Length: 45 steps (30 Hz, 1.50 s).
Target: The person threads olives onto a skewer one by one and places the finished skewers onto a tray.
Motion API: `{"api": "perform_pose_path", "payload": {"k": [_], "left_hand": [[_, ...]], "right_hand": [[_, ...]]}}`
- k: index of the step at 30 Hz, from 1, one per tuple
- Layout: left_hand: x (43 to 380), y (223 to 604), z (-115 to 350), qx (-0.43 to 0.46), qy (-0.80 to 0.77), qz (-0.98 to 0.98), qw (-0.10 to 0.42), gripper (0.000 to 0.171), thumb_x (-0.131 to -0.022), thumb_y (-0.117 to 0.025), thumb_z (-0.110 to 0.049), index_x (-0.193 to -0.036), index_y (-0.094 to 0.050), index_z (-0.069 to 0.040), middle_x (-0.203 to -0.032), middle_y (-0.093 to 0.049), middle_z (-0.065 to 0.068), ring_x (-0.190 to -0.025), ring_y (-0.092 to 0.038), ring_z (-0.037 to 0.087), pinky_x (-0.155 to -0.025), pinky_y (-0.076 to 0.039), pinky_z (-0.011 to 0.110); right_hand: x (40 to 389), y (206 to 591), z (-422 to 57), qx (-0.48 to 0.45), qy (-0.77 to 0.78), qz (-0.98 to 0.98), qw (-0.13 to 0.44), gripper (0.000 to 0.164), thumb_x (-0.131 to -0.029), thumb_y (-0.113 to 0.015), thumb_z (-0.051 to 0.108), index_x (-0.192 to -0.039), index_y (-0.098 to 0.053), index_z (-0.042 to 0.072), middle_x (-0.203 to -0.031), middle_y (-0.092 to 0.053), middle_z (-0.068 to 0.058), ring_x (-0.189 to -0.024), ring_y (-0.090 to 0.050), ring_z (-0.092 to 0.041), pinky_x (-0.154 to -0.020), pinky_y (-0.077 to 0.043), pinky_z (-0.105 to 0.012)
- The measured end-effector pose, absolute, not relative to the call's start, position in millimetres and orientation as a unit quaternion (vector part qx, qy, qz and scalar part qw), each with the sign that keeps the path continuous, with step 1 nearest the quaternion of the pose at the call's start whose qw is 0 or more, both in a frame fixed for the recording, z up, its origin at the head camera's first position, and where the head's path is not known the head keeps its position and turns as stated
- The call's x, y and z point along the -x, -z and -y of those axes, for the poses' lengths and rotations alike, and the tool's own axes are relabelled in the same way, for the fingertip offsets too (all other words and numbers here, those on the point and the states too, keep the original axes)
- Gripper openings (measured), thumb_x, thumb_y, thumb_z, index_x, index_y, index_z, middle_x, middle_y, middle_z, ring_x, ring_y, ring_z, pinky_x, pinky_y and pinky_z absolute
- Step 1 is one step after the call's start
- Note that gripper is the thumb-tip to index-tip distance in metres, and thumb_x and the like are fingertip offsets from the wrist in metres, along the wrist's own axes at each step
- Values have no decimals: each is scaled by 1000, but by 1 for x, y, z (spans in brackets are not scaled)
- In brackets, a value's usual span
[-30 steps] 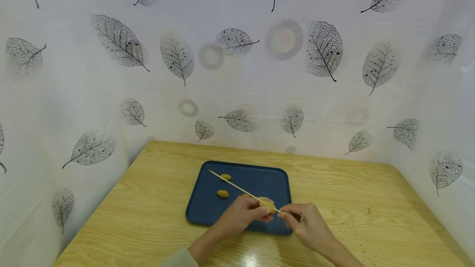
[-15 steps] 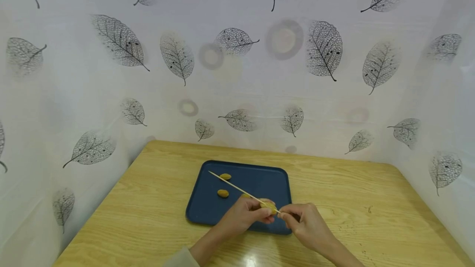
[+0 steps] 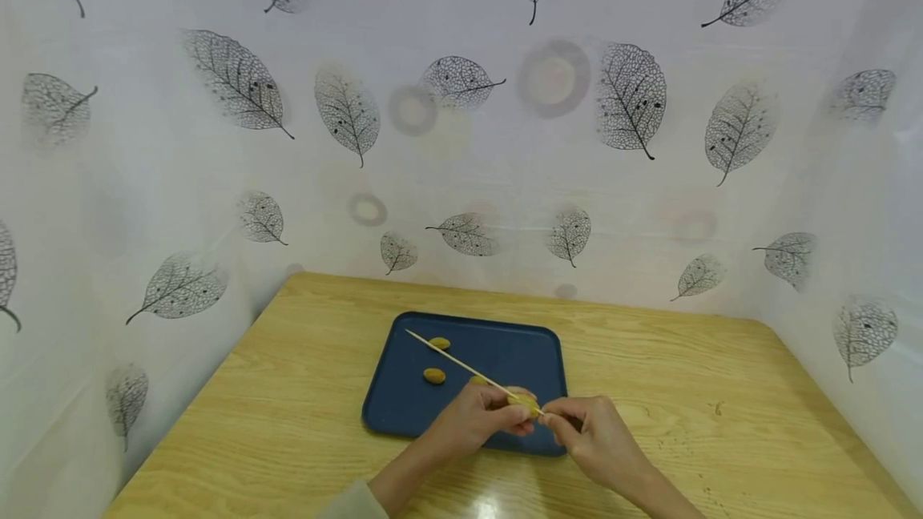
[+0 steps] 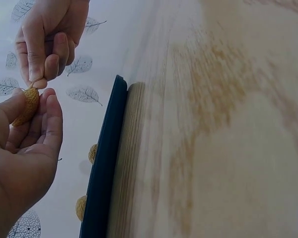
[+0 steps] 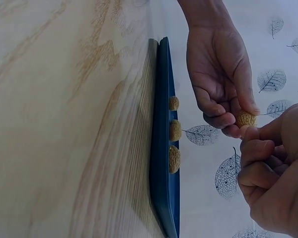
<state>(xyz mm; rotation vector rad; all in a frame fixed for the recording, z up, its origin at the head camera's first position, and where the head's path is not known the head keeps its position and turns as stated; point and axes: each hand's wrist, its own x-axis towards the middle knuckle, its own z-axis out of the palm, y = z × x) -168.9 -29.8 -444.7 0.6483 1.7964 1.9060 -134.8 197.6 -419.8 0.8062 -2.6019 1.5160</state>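
Over the near right part of a dark blue tray (image 3: 399,407), my left hand (image 3: 465,420) holds a wrinkled yellow-brown oval fruit (image 4: 27,106) between thumb and fingers. A thin bamboo skewer (image 3: 449,356) runs from the fruit toward the tray's far left corner, its pointed tip outermost. My right hand (image 3: 604,437) pinches the skewer's near end with thumb and index finger, right beside the fruit. Fingers partly cover the fruit, and I cannot tell whether the skewer goes through it.
Three more such fruits lie on the tray: one at the far left (image 3: 439,343), one below it (image 3: 434,376), and a third (image 3: 477,380) half behind my left hand. The tray rests on a wooden table (image 3: 671,375), with a leaf-patterned curtain (image 3: 505,166) behind.
The fruit has shifted slightly right along the skewer, closer to my right fingertips. Both hands stay nearly in place; the view shifts slightly.
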Motion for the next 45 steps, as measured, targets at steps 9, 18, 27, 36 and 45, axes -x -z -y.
{"api": "perform_pose_path", "payload": {"k": [9, 18, 27, 36, 45], "left_hand": [[169, 447, 30, -231, -687, -652, 222, 27, -106, -61, -16, -112, -75, 6, -102, -76, 18, -98, -74, 28, -93, -59, 44], [169, 448, 29, -226, -699, -639, 230, 27, -106, -61, -15, -113, -74, 7, -103, -76, 18, -97, -74, 25, -94, -59, 44], [171, 448, 31, -212, -717, -618, 243, 29, -105, -64, -16, -112, -73, 10, -108, -75, 18, -97, -74, 19, -93, -59, 38], [175, 447, 31, -205, -729, -605, 248, 26, -105, -62, -13, -115, -71, 10, -114, -73, 18, -101, -72, 21, -93, -59, 36], [175, 446, 30, -212, -729, -606, 238, 26, -105, -63, -12, -116, -71, 10, -115, -73, 12, -103, -72, 20, -92, -59, 35]], "right_hand": [[135, 420, -198, -250, -482, 840, -4, 14, -101, -67, 8, -93, -78, 10, -66, -61, 1, -49, -42, 2, -40, -39, -21], [135, 417, -198, -237, -475, 847, -19, 14, -102, -66, 9, -94, -77, 7, -67, -62, -3, -49, -42, 1, -41, -38, -21], [136, 420, -196, -243, -487, 839, -8, 14, -102, -66, 8, -94, -77, 7, -68, -60, 7, -50, -42, 2, -40, -38, -20], [137, 418, -195, -218, -498, 839, -32, 15, -103, -65, 11, -97, -77, 2, -70, -64, -3, -48, -50, -2, -42, -49, -27], [137, 415, -195, -200, -503, 840, -49, 18, -102, -66, 11, -94, -75, -2, -70, -65, -10, -49, -53, -6, -43, -45, -24]]}}
